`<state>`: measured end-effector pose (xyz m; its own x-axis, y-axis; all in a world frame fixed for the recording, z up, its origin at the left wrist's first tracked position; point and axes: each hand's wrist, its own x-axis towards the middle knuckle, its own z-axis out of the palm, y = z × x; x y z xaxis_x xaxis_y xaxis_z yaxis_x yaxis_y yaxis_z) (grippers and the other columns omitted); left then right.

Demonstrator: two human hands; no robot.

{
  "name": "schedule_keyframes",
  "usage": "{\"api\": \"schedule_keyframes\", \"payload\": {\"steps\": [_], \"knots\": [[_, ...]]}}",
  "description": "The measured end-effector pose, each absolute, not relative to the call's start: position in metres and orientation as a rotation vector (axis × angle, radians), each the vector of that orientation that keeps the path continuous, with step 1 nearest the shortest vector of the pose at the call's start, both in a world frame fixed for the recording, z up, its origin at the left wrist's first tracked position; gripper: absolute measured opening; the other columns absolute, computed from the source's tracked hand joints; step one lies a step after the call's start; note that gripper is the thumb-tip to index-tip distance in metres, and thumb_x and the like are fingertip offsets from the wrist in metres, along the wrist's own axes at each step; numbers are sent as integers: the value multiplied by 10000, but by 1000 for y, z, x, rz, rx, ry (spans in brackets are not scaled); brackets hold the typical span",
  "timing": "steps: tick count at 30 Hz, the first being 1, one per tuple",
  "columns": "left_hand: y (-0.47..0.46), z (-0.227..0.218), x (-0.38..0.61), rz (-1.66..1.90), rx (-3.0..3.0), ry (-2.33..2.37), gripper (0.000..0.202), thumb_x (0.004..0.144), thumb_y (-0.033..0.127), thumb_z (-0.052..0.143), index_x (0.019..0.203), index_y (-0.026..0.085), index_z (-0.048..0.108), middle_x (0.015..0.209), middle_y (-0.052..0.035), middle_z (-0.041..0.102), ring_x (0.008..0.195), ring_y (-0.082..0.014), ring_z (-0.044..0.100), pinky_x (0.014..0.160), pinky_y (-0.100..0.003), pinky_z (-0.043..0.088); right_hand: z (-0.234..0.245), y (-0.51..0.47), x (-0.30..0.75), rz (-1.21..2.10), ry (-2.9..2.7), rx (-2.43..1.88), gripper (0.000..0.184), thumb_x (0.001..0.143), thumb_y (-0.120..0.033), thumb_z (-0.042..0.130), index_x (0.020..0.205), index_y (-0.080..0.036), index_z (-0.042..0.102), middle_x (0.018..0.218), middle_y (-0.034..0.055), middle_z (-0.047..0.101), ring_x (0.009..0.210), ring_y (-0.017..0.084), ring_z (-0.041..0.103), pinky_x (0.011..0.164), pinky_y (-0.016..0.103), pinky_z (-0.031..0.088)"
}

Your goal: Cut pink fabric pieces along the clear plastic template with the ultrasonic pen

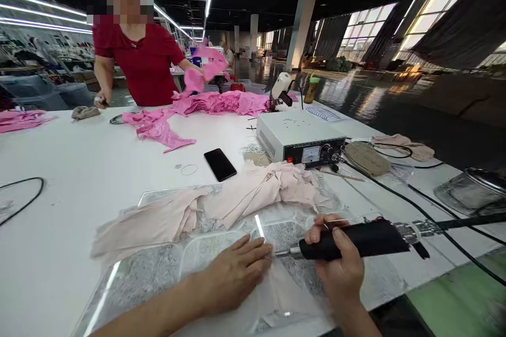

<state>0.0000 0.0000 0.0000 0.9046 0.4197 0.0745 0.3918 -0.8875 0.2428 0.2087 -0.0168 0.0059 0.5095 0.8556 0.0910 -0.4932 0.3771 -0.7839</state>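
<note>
Two bare forearms, nearest the lens, at the lower edge.

- Left hand [235, 274]: flat, palm down, fingers stretched and close together, pressing on a clear plastic sheet [158, 268]. Grips nothing.
- Right hand [340, 268]: fingers wrapped tight around one black-handled tool [363, 239], held nearly level. The tool sits low and right of centre, over the sheet. Its thin metal tip points left, just beside the left fingertips. Cannot tell whether the tip touches the sheet.
- One black cable [395, 195] runs from the tool's rear towards the control box.
- Pale pink fabric [256, 189]: two loose heaps on the far part of the sheet, meeting in the middle.
- One white control box [296, 134] behind the heaps, with a dial and knobs on its front.
- One black phone [220, 164], face up, left of the box.
- One thin wire ring [188, 169] near the phone.
- White table [79, 168] carries everything. A second black cable [27, 195] loops at its left edge.
- Far side: one co-worker in a red shirt [144, 63], one hand lifting a bright pink piece, the other on the table. Bright pink fabric heap [221, 102] lies in front of them.
- One bottle [312, 88] behind the box.
</note>
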Motion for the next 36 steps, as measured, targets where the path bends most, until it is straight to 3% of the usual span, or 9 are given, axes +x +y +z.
{"api": "schedule_keyframes", "payload": {"steps": [8,16,36], "knots": [[2,0,-6,283,2803,608,313,1015,195,389,1292,130,517,1399,-91,517,1349,-246,418,1141,-458,320,4,-16,210,874,-563,-770,219,692,-374,710,793,-205,616,780,-4,549,497,101,500,484,272,463],[4,-3,-8,354,2804,605,300,971,191,475,1258,127,533,1444,-131,456,1364,-265,392,1136,-456,327,2,-13,208,853,-576,-763,219,693,-355,713,811,-201,611,771,-2,568,526,109,508,536,281,467],[1,-4,-8,312,2862,654,312,1016,248,396,1268,140,543,1412,-111,499,1345,-278,420,1127,-482,333,-1,-17,208,850,-610,-718,175,724,-342,687,825,-216,620,798,-3,554,519,103,511,509,283,493]]}}
